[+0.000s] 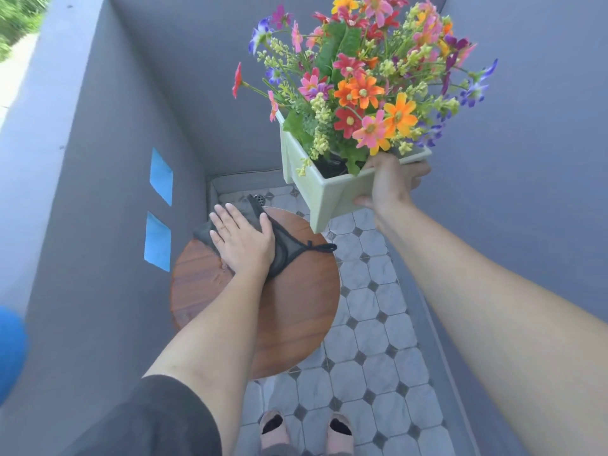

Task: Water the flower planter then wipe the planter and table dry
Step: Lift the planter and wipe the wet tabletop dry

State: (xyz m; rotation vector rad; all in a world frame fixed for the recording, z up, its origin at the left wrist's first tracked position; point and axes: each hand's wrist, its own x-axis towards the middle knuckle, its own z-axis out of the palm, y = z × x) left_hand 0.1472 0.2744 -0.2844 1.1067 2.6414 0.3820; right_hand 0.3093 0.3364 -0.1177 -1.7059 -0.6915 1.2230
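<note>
Feet: nearest me, two feet in beige open-toe slippers (pixel 306 429) stand on the grey-and-white octagon-tiled floor (pixel 378 324).
Table: the round brown wooden table (pixel 296 317) stands just beyond the feet, near the left wall.
Left hand: I see the left hand (pixel 241 240) lying flat on the table's far left part, fingers straight and slightly spread, pressing a dark grey cloth with black edging (pixel 286 251) onto the wood.
Right hand: the right hand (pixel 391 185) grips the planter's near right corner, thumb against the outer wall, other fingers curled round the rim.
Planter: the pale green rectangular plastic planter (pixel 325 195), full of multicoloured flowers (pixel 362 87), is held tilted in the air, right of and beyond the table, clear of it.
Wall: two blue square patches (pixel 161 176) sit on the grey left wall.
</note>
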